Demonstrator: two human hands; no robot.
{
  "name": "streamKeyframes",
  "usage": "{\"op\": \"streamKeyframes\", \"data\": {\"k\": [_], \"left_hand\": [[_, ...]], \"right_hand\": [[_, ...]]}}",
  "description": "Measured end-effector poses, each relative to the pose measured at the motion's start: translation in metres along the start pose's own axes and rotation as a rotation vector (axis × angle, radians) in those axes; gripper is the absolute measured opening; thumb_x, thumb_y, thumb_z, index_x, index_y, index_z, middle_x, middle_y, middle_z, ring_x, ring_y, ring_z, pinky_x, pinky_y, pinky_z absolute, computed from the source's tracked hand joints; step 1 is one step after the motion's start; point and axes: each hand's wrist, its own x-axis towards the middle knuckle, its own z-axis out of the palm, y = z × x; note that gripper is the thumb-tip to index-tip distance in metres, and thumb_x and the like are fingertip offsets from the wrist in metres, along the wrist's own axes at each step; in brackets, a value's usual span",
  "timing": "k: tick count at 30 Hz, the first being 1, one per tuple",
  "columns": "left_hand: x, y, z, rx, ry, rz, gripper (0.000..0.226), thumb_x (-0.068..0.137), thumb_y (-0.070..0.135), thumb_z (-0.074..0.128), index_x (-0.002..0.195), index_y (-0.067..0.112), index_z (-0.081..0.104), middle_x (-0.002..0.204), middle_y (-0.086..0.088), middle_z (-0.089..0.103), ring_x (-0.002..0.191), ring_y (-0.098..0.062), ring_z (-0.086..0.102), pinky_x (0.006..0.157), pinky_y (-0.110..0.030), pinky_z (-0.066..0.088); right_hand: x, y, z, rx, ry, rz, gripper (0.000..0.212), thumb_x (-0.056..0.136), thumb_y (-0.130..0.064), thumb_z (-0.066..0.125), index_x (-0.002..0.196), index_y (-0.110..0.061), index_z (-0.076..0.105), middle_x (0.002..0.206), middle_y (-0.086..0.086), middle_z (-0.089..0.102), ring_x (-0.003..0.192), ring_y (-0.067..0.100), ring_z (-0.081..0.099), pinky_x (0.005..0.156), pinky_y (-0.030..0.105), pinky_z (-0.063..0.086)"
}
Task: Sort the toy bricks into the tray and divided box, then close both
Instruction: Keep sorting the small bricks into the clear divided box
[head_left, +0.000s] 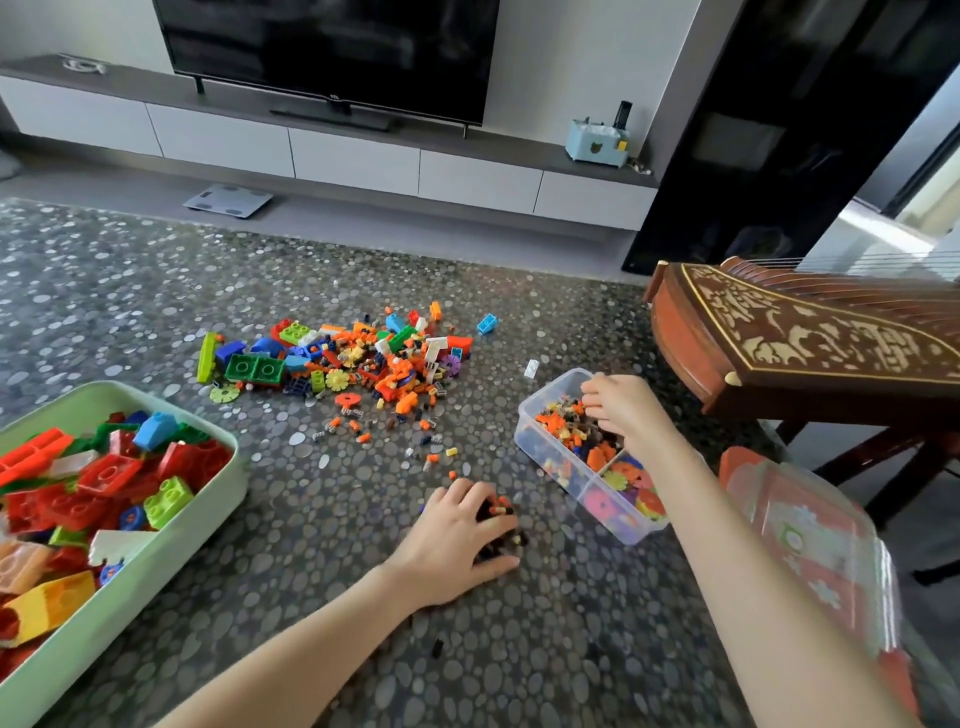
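Below logo (332, 97), left hand (457, 530) grips bricks (498, 512).

one wide-angle camera rides on my head, facing forward and down. it sits close: the small dark and orange plastic bricks (501, 512) gripped in my left hand (452, 530) show singly. my right hand (621, 408) lies just beyond, to its right, and the large black flat-screen television (327, 52) stands far ahead of both.
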Motion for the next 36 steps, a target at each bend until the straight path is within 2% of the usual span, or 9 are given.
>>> {"op": "streamKeyframes", "data": {"k": [5,11,15,20,23,25,27,30,36], "left_hand": [[0.021,0.009,-0.011,0.1,-0.141,-0.101,0.046,0.095,0.053,0.029,0.119,0.019,0.049,0.119,-0.006,0.044,0.104,-0.025,0.044,0.072,-0.036,0.051],[0.033,0.012,-0.01,0.097,-0.152,-0.28,0.026,0.1,0.025,0.033,0.116,0.011,0.049,0.117,-0.007,0.044,0.1,-0.024,0.047,0.073,-0.032,0.047],[0.035,0.008,-0.008,0.147,-0.195,-0.284,0.024,0.1,0.015,0.032,0.114,0.008,0.05,0.115,-0.011,0.048,0.101,-0.024,0.051,0.075,-0.033,0.047],[0.041,0.003,-0.024,-0.155,-0.122,-0.541,0.017,0.099,0.007,0.033,0.102,0.008,0.05,0.099,-0.007,0.05,0.096,-0.024,0.052,0.069,-0.028,0.04],[0.043,-0.013,-0.038,-0.602,0.016,-0.879,0.031,0.1,0.011,0.033,0.069,0.012,0.042,0.068,0.002,0.04,0.059,-0.01,0.041,0.051,-0.021,0.031],[0.046,-0.025,-0.042,-0.946,0.108,-1.134,0.028,0.1,0.017,0.034,0.08,0.008,0.049,0.064,0.001,0.039,0.053,-0.01,0.036,0.051,-0.02,0.034],[0.047,-0.033,-0.051,-1.365,0.163,-1.327,0.027,0.102,0.021,0.033,0.082,0.008,0.044,0.062,-0.002,0.033,0.047,-0.013,0.028,0.038,-0.022,0.028],[0.057,-0.037,-0.067,-1.669,0.159,-1.329,0.034,0.103,0.021,0.029,0.072,0.011,0.037,0.06,-0.002,0.027,0.041,-0.01,0.022,0.03,-0.016,0.015],[0.136,0.014,-0.085,-1.571,0.021,-1.073,0.037,0.099,0.008,0.027,0.062,0.013,0.032,0.05,-0.001,0.031,0.03,-0.008,0.025,0.029,-0.013,0.017]], "right_hand": [[-0.035,0.024,-0.007,-0.101,0.0,-0.179,0.029,0.097,-0.025,0.044,0.085,-0.012,0.067,0.085,0.006,0.07,0.089,0.023,0.066,0.084,0.042,0.053],[-0.095,0.07,0.015,-0.549,0.209,-0.563,0.029,0.095,-0.024,0.046,0.072,-0.013,0.059,0.06,0.001,0.058,0.058,0.023,0.054,0.051,0.036,0.035],[-0.114,0.099,0.048,-0.951,0.113,-0.541,0.034,0.094,-0.046,0.047,0.096,-0.014,0.058,0.083,0.003,0.063,0.073,0.025,0.065,0.055,0.031,0.042],[-0.114,0.104,0.083,-1.068,0.039,-0.585,0.033,0.067,-0.027,0.083,0.088,-0.011,0.064,0.064,0.005,0.061,0.045,0.021,0.059,0.036,0.024,0.037],[-0.116,0.094,0.084,-1.043,-0.021,-0.602,0.021,0.075,-0.008,0.073,0.093,-0.008,0.062,0.071,0.007,0.064,0.052,0.021,0.062,0.039,0.024,0.031],[-0.114,0.092,0.08,-0.927,-0.079,-0.545,0.033,0.052,-0.007,0.086,0.072,-0.011,0.06,0.052,0.0,0.055,0.035,0.014,0.051,0.035,0.018,0.012],[-0.11,0.093,0.073,-0.848,-0.108,-0.51,0.029,0.068,-0.012,0.08,0.074,-0.014,0.053,0.053,-0.002,0.052,0.04,0.015,0.051,0.035,0.02,0.013],[-0.099,0.083,0.056,-0.487,-0.084,-0.432,0.016,0.098,-0.019,0.045,0.084,-0.012,0.047,0.065,-0.001,0.051,0.055,0.012,0.048,0.044,0.023,0.029],[-0.048,0.032,-0.006,-0.134,0.188,-0.281,0.026,0.1,-0.022,0.04,0.082,-0.007,0.05,0.068,0.004,0.053,0.06,0.018,0.049,0.053,0.027,0.036]]}}
